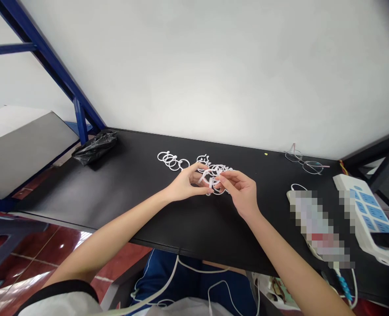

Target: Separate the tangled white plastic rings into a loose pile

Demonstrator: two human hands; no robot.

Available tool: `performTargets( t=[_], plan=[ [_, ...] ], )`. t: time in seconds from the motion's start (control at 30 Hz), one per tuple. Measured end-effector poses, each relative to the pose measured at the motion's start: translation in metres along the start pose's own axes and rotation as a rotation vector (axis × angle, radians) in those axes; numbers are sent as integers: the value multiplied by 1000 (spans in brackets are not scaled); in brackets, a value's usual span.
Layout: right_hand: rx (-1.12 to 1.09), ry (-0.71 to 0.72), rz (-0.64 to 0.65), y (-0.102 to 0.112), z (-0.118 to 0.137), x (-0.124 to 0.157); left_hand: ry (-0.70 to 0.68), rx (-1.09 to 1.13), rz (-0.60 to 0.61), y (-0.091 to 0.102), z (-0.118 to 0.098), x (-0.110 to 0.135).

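Observation:
Both my hands meet over a black table (122,193), pinching white plastic rings. My left hand (186,183) has its fingers closed on a white ring (205,178) just above the table top. My right hand (240,188) pinches the same cluster from the right side. Behind the fingers lies a pile of linked white rings (219,169). A short chain of white rings (172,160) lies flat on the table to the left of the pile.
A crumpled black plastic bag (94,147) lies at the table's far left. Wire-framed glasses (304,161) rest at the far right, a white power strip (367,210) and white cables (296,188) nearer. A blue metal frame (49,66) rises at left.

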State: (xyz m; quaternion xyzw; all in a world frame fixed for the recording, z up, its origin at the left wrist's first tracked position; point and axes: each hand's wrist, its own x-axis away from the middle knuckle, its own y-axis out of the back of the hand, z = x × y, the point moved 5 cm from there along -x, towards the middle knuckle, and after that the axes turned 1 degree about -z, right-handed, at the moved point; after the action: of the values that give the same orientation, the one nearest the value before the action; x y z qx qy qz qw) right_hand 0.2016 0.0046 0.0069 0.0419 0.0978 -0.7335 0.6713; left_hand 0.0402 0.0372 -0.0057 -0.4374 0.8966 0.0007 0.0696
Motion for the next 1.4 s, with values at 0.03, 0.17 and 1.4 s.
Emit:
performTargets(
  t=[0.03,0.17,1.4],
  plan=[
    [3,0,-1,0,0,0,11,2,-6,1,1,0],
    [13,22,-80,4,1,-1,27,30,-6,3,2,0],
    [162,-69,-56,11,-14,-8,-163,-287,-129,15,-10,2]
  ],
)
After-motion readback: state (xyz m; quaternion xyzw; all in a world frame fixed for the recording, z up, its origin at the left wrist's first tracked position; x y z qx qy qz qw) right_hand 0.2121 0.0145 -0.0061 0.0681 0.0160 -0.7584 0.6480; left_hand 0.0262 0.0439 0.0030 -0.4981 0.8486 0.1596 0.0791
